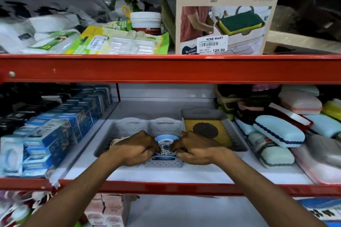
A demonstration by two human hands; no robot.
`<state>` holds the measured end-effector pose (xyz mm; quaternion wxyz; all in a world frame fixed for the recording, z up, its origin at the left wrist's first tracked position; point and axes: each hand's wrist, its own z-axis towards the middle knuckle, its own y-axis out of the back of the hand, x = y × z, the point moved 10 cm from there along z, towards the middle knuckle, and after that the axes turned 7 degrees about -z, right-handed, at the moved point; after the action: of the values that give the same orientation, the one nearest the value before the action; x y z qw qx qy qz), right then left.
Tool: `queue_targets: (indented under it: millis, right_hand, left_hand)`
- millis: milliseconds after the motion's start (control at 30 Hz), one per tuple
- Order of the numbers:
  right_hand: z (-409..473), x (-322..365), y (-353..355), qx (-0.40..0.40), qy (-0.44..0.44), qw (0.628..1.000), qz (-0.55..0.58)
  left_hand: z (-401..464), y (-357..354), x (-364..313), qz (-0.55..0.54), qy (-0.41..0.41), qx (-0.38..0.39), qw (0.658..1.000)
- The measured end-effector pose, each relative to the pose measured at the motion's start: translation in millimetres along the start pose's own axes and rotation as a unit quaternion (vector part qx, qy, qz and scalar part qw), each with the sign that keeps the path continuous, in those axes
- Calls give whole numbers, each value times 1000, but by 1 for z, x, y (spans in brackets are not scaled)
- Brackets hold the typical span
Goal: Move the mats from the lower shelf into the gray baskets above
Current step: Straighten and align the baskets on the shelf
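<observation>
Three gray perforated baskets stand side by side on the middle shelf. My left hand [137, 148] and my right hand [193, 148] both grip a round blue-rimmed mat [166, 143] with a white patterned centre, held inside the middle basket [164, 162]. The left basket [118, 130] holds something pale, mostly hidden behind my left hand. The right basket [232, 134] contains a yellow card with a dark round mesh mat [205, 129]. The lower shelf [166, 212] shows between my forearms.
Blue boxes [55, 134] fill the shelf left of the baskets. Soap cases and packets [278, 132] crowd the right side. A red beam [166, 68] runs overhead, carrying a soap dispenser box [225, 22]. Pink boxes [108, 210] sit on the lower shelf.
</observation>
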<state>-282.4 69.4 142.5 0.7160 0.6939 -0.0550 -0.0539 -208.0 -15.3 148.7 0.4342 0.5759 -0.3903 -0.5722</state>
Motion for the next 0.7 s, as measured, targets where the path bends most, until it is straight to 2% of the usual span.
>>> queue_targets:
  millis: [200,333,433,533,600,700]
  right_hand:
    - [4,5,-2,-13,4,1000,-13]
    - [6,9,1,-21,9,1000,6]
    - [6,14,12,-37,-8,998,48]
    - [14,28,25,-86,-13,994,73]
    - [24,44,30,-103,5,990,98]
    - [47,77,29,-87,36,991,95]
  left_hand:
    - [2,-4,7,4,-12,15,1000]
    - [-4,3,4,-30,-11,14,999]
    - [-19,31,29,-73,22,-52,996]
    - [-45,67,68,-94,69,-127,985]
    - [-58,78,80,-94,80,-141,982]
    - [-67,70,92,-77,85,-122,986]
